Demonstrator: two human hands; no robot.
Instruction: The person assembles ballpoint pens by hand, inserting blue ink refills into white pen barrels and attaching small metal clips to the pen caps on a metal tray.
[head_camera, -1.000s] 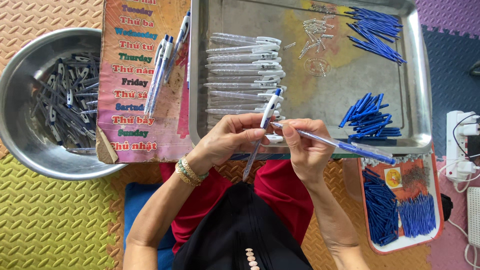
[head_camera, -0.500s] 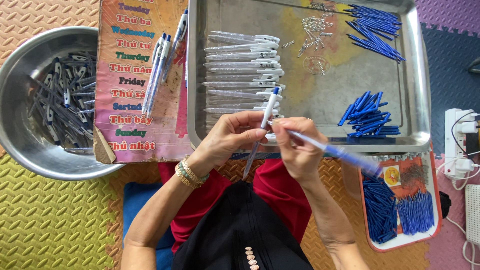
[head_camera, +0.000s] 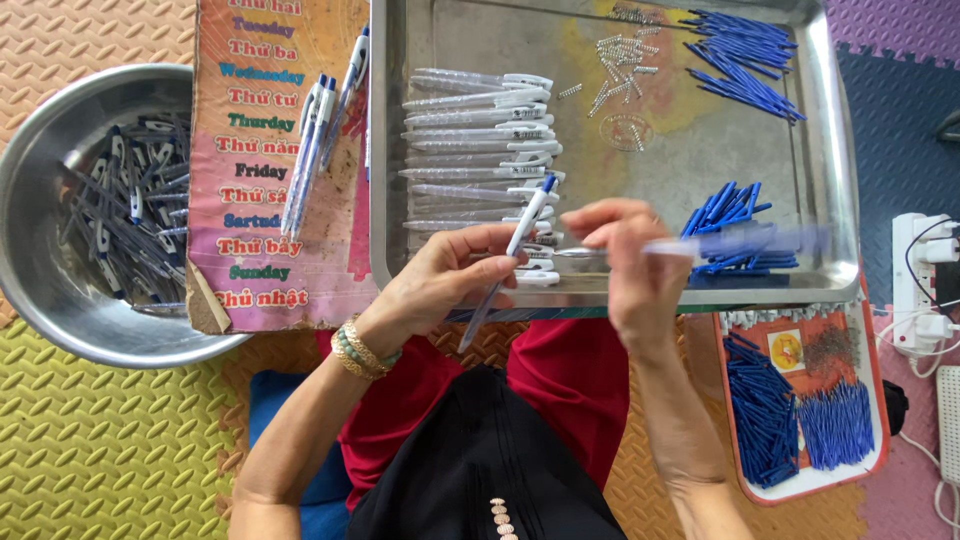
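head view: the left hand (head_camera: 455, 280) pinches a white pen barrel (head_camera: 508, 262) over the near rim of the steel tray (head_camera: 840, 200); the right hand's (head_camera: 630, 265) grip holds a blurred blue refill (head_camera: 735, 242). a few finished pens (head_camera: 318, 150) lie on the printed card (head_camera: 270, 140); a row of clear barrels (head_camera: 480, 140), springs (head_camera: 622, 60) and blue refills (head_camera: 745, 50) still wait in the tray. the round bowl (head_camera: 40, 290) holds a heap of clips.

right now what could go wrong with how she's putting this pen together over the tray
The right hand holds a blurred blue part beside the pen in the left hand; fast motion may misalign them. The hands sit over the metal tray edge, so a dropped piece could fall into the lap. Loose springs could scatter if bumped.
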